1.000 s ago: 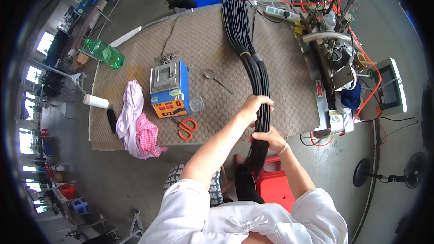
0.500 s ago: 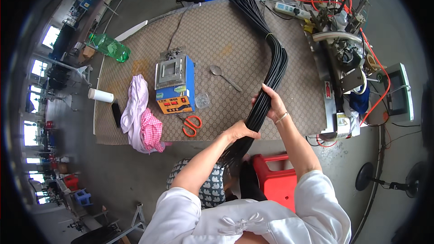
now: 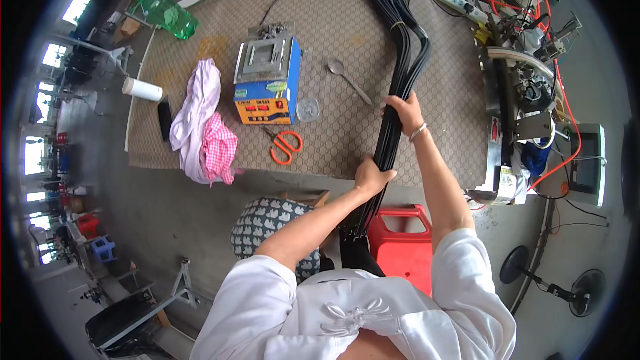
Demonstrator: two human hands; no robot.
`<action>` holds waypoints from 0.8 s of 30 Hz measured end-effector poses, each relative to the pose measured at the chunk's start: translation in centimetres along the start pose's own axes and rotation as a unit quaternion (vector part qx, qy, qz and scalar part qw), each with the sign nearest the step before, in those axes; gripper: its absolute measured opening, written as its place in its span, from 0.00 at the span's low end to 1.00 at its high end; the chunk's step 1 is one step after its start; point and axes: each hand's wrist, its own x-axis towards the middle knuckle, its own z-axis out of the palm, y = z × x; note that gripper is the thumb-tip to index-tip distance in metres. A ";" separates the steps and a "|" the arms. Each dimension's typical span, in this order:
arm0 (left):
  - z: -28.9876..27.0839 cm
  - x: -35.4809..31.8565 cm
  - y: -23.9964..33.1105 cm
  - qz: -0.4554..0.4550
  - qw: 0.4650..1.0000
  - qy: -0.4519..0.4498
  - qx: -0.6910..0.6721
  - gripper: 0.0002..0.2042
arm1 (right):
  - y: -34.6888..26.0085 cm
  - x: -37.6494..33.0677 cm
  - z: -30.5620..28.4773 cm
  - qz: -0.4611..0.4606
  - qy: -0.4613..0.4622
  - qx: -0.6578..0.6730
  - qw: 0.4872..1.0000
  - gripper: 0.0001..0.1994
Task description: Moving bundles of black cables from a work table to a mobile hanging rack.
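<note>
A long bundle of black cables (image 3: 400,60) runs from the table's far edge toward me, and its near ends hang past the front edge. A thin tie circles it farther up. My right hand (image 3: 407,115) is closed around the bundle over the table. Nearer to me, my left hand (image 3: 372,177) grips the same bundle close to the table's front edge. Left of the cables lies a metal spoon (image 3: 349,81). Orange-handled scissors (image 3: 285,146) rest in front of a blue soldering pot (image 3: 268,83), with a small clear dish (image 3: 307,110) beside it.
On the left of the patterned table (image 3: 333,20) are pink cloths (image 3: 203,127), a white roll (image 3: 143,89) and a green bottle (image 3: 167,16). A power strip (image 3: 460,4) and machinery (image 3: 527,87) line the right. Below stand a red stool (image 3: 403,253) and a patterned cushion (image 3: 267,227).
My view has shifted, so the table sits higher in the picture. Both hands still hold the cable bundle, whose near part now runs straighter toward me.
</note>
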 end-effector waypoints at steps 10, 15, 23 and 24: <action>-2.9 0.2 1.0 0.042 0.998 0.044 -0.024 0.26 | -2.6 1.6 4.3 -0.001 -0.151 0.067 0.986 0.19; -3.5 2.0 0.5 0.099 0.991 0.041 0.085 0.28 | -0.1 5.1 2.1 0.057 -0.055 0.162 0.984 0.18; -5.3 -0.6 -3.7 0.201 0.973 0.093 0.058 0.21 | 1.6 6.1 -0.2 -0.127 0.156 -0.408 0.890 0.34; -5.9 -1.4 -4.5 0.199 0.973 0.109 0.035 0.22 | 1.1 4.0 0.5 -0.170 0.169 -0.459 0.856 0.34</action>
